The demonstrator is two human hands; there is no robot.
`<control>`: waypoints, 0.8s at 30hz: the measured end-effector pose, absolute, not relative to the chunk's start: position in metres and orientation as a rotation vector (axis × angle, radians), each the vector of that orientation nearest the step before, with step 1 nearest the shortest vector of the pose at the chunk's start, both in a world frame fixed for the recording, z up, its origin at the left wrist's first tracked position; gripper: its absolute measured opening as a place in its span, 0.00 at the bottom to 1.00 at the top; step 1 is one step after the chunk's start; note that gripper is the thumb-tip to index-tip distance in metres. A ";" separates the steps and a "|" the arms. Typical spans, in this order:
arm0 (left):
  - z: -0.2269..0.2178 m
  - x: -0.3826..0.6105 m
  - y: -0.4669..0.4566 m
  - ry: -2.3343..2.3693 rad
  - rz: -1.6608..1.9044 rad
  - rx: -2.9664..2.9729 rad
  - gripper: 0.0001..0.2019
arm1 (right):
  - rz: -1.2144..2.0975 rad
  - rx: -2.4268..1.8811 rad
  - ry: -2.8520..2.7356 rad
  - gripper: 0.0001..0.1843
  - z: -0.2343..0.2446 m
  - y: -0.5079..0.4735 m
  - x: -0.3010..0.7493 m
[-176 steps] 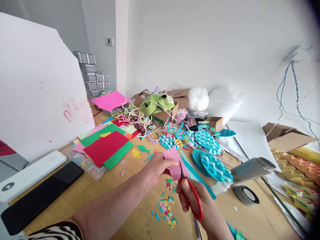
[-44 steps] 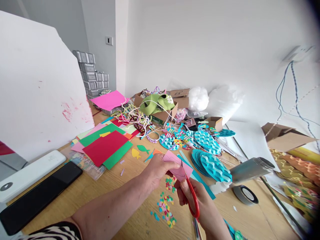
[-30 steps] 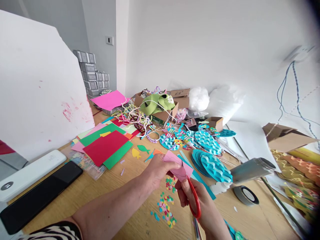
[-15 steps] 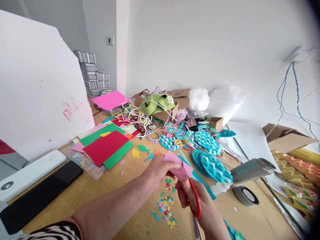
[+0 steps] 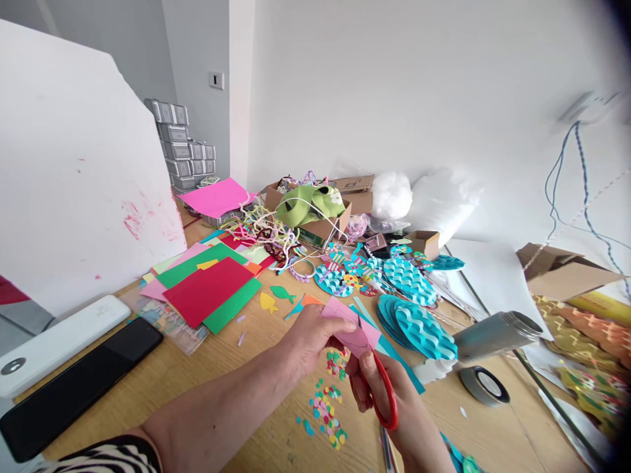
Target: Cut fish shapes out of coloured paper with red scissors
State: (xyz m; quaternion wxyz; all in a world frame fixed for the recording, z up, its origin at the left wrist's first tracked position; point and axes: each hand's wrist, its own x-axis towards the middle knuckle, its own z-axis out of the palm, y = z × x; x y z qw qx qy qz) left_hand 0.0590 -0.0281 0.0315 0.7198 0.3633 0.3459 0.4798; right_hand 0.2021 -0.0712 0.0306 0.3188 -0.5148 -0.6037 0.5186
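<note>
My left hand (image 5: 315, 332) pinches a small piece of pink paper (image 5: 371, 334) by its left side, thumb on top. A thin curved pencil line shows on the paper. My right hand (image 5: 379, 384) is closed round the red handles of a pair of scissors (image 5: 390, 401). Their blades lie at the paper's lower edge, pointing up and away from me. Below the hands, a scatter of coloured paper dots (image 5: 325, 410) lies on the wooden table. Beyond my left wrist are a yellow paper fish (image 5: 268, 303) and a green paper fish (image 5: 282, 293).
Coloured sheets (image 5: 210, 292) lie at the left, near a black phone (image 5: 89, 384) and a white power bank (image 5: 59, 341). On the right are turquoise wavy discs (image 5: 419, 328), a metal bottle (image 5: 497, 335) and a tape roll (image 5: 486, 385). Boxes (image 5: 325, 226) of craft materials stand behind.
</note>
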 end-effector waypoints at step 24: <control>0.035 0.059 -0.029 0.714 1.092 0.686 0.10 | 1.384 -1.384 -1.587 0.34 0.018 -0.066 0.208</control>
